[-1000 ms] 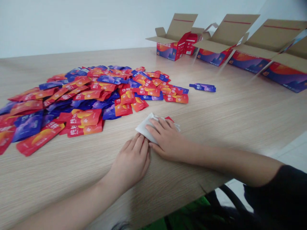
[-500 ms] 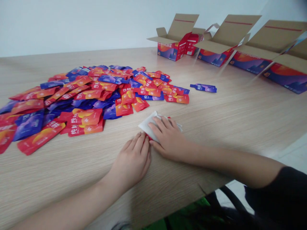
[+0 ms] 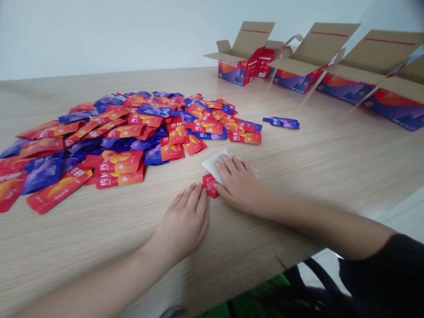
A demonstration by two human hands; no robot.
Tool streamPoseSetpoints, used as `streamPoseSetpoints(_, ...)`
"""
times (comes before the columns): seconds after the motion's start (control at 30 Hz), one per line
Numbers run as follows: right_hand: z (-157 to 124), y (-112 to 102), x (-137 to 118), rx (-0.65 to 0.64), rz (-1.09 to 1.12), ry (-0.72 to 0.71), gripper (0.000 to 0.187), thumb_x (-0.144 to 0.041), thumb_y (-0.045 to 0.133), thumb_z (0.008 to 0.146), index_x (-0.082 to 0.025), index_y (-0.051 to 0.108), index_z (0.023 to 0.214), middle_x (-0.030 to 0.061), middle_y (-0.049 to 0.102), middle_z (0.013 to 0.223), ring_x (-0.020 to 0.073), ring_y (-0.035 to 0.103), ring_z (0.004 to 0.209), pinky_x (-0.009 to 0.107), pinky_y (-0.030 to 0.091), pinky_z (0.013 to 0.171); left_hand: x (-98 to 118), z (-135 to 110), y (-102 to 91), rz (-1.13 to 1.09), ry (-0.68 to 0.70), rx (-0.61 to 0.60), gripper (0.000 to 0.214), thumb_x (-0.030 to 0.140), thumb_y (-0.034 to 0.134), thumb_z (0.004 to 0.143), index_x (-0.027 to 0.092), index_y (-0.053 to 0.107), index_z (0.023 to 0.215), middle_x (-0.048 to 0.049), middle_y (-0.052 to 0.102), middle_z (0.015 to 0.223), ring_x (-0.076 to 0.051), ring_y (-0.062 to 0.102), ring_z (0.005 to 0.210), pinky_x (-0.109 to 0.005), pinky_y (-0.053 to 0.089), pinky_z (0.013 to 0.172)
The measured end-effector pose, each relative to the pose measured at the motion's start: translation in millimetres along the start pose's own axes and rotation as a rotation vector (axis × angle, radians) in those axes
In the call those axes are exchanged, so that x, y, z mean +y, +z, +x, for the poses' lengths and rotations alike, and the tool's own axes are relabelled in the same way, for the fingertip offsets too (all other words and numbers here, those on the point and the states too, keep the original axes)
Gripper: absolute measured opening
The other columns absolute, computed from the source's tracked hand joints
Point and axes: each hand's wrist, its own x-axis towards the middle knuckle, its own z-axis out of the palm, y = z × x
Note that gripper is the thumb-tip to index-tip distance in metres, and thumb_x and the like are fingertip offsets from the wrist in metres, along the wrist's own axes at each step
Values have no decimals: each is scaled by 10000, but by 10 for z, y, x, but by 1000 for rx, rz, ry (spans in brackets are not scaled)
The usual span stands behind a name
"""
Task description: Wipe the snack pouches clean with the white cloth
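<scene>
My left hand [image 3: 185, 216] rests on the table, its fingers together, pinning the left end of a red sachet [image 3: 210, 187]. Part of that sachet shows between my hands, lying flat with small print facing up. A folded white cloth [image 3: 213, 164] covers the rest of it. My right hand [image 3: 239, 185] holds this cloth from above, its fingers bent over it and pressing down. Beyond both hands spreads a large heap of red and blue sachets [image 3: 124, 131]. One blue sachet [image 3: 281, 123] lies apart to the right of the heap.
At the back right stand several open cardboard boxes with raised flaps, including a red-and-blue box [image 3: 232, 73] and another box [image 3: 293, 81]. Behind the wooden table [image 3: 318, 163] is a pale wall. The table's near edge runs below my right forearm.
My right hand and the white cloth have slid a little to the right along the red sachet, uncovering more of its left part. My left hand has stayed nearly in place.
</scene>
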Motion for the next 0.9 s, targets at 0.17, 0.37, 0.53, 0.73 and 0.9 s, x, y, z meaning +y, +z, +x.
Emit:
streamPoseSetpoints(0.17,-94,30,-155,29,75,-191,571,-448,412,980,-101,449,1431,194,405,1513,384,321,1378,569,266,1108,-5,8,-16,-57,-19,-17,350,166,429,904,-7,658,1104,-248,681,1133,-344,655,1095,-458,580,888)
streamPoseSetpoints(0.37,14,-31,92,-19,55,-43,589,-450,370,994,-72,435,1440,196,402,1524,359,362,1372,539,308,1096,-2,-4,-25,-20,-10,-25,420,180,421,910,-40,602,1219,-280,637,1232,-353,642,1123,-471,566,910)
streamPoseSetpoints(0.53,48,-29,112,-18,4,31,593,-442,381,988,-57,433,1437,231,400,1509,397,377,1343,567,326,1061,10,0,-27,-17,-5,-16,419,173,423,902,-48,610,1205,-285,642,1220,-365,650,1109,-479,575,894)
streamPoseSetpoints(0.73,-81,16,-158,13,58,-184,573,-447,404,981,-101,443,1436,193,406,1511,385,327,1368,566,276,1101,7,17,-39,-66,-36,-44,329,164,435,906,7,655,1094,-246,680,1134,-344,657,1094,-469,581,886)
streamPoseSetpoints(0.9,-41,-25,-2,-11,58,-108,591,-467,372,994,-91,436,1445,184,403,1525,363,353,1375,547,306,1100,0,5,-25,-24,-5,-10,400,176,421,910,-40,612,1187,-278,649,1206,-357,650,1112,-473,579,895)
